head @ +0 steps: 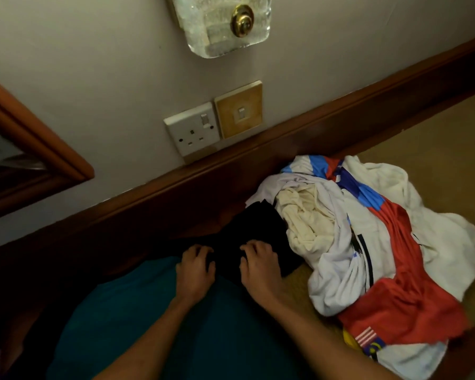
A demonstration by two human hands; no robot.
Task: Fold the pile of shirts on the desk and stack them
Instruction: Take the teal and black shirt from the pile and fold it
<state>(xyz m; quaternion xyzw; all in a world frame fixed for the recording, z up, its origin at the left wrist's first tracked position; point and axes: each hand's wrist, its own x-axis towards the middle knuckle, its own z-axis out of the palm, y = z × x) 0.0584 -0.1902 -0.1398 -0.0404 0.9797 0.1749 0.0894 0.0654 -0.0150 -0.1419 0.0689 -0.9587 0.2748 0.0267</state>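
Note:
A black shirt [261, 229] lies bunched on the desk, near the wooden back rail. My left hand [195, 270] and my right hand [258, 267] both sit on its near edge, fingers curled into the dark cloth. To the right sprawls the pile of shirts [368, 242]: a white jersey with a red panel and blue stripes [395, 270], a cream shirt [305, 215] crumpled on top, and a white garment underneath at the far right. A small striped flag patch shows on the red part at the lower right.
The desk top [436, 138] is tan with a dark wooden rail [231, 171] along the wall. A wall socket [194, 128], a brass switch [239, 111] and a glass lamp [222, 23] hang above. A framed mirror [25, 149] is at left. My teal top [148, 325] fills the foreground.

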